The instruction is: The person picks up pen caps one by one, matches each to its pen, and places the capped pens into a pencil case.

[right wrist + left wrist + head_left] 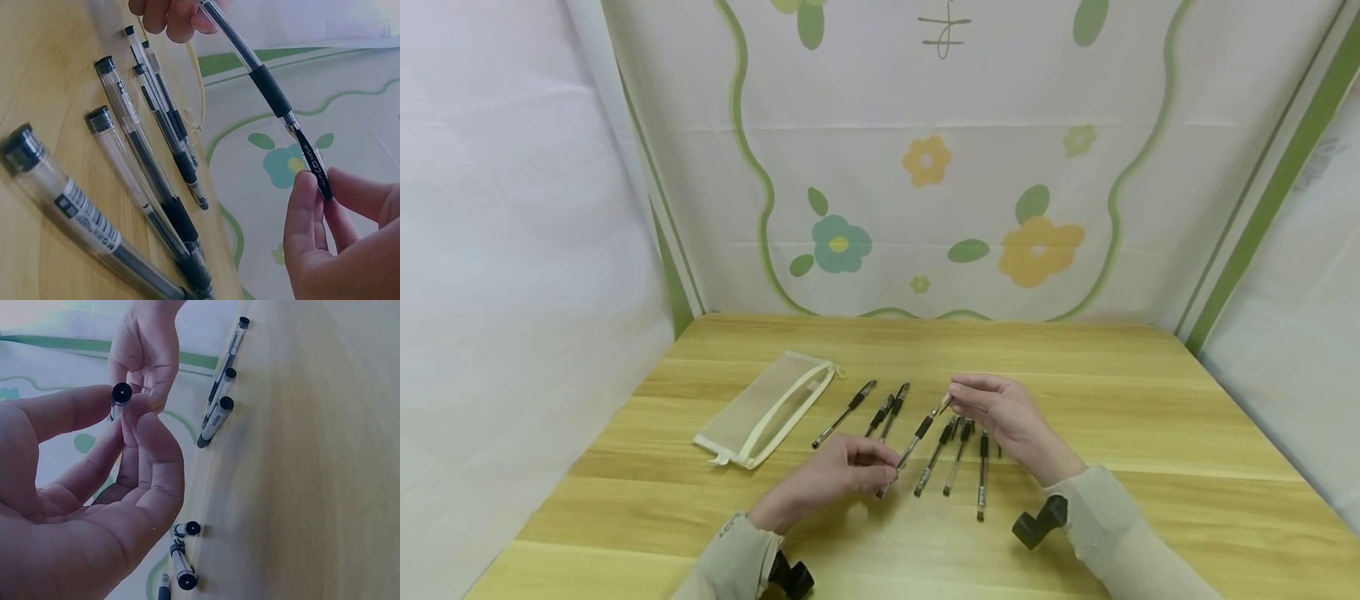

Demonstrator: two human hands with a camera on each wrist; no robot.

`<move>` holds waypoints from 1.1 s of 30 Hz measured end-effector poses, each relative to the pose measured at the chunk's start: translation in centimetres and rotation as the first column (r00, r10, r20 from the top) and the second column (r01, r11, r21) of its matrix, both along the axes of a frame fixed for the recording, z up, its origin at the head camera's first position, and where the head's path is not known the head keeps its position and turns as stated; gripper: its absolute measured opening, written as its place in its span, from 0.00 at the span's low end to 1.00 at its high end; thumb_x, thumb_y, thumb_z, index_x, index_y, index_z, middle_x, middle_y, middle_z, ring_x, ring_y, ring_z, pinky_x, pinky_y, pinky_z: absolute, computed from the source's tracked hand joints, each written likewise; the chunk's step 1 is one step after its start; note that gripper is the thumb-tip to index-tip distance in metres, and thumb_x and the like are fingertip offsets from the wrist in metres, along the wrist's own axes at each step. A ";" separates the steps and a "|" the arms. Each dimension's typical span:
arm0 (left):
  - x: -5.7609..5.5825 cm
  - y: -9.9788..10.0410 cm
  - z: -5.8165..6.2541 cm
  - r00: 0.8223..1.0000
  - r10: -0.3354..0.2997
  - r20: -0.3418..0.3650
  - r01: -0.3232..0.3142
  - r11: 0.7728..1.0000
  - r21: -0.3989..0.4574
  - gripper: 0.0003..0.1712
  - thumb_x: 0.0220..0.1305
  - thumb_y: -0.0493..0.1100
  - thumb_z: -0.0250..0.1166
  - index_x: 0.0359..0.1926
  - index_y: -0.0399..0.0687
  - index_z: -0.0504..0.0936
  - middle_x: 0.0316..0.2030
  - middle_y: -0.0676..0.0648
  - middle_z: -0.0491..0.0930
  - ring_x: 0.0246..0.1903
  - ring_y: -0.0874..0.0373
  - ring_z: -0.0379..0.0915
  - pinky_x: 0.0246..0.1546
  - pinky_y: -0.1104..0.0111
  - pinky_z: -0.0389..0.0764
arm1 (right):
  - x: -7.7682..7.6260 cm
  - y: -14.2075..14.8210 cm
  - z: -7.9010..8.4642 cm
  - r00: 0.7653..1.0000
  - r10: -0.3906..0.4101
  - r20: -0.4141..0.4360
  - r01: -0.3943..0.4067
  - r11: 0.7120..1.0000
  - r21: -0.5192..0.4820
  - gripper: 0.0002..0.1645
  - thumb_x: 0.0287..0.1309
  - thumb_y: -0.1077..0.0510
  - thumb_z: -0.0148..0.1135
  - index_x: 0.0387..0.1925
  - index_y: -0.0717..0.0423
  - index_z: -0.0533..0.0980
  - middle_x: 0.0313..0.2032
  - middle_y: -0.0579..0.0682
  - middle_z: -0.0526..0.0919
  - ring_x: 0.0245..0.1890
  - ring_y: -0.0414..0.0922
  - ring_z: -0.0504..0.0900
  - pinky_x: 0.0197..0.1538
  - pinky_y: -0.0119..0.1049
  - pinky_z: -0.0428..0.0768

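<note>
Above the table, a clear gel pen (916, 439) with a black rubber grip slants between the two hands. My left hand (838, 477) pinches its black-plugged back end between thumb and fingers. At the front end, my right hand (1011, 417) pinches the cap (315, 165), whose black clip carries white lettering. The cap sits at a slight angle to the barrel; I cannot tell whether it is still seated on the tip. Similar pens lie on the table below, several in all: one group (850, 414) left of the held pen, another (935, 458) to its right.
A pale mesh zip pouch (741, 404) lies at the left of the wooden table (1150, 392), its zip side facing the pens. Behind the table hangs a white flowered cloth (970, 200), with white cloth walls at both sides.
</note>
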State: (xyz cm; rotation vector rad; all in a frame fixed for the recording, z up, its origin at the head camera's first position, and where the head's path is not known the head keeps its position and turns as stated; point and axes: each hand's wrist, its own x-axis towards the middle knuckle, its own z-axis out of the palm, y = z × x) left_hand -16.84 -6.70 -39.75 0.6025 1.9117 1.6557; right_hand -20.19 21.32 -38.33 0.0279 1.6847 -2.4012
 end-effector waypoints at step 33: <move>-0.1 -0.2 0.5 0.993 0.107 -0.044 -0.104 0.992 0.066 0.17 0.71 0.41 0.61 0.49 0.28 0.82 0.34 0.31 0.80 0.27 0.59 0.71 0.28 0.75 0.75 | 0.8 -0.8 0.7 0.991 0.090 -0.096 -0.082 0.993 0.086 0.14 0.58 0.66 0.69 0.46 0.67 0.79 0.39 0.59 0.85 0.36 0.47 0.85 0.52 0.45 0.81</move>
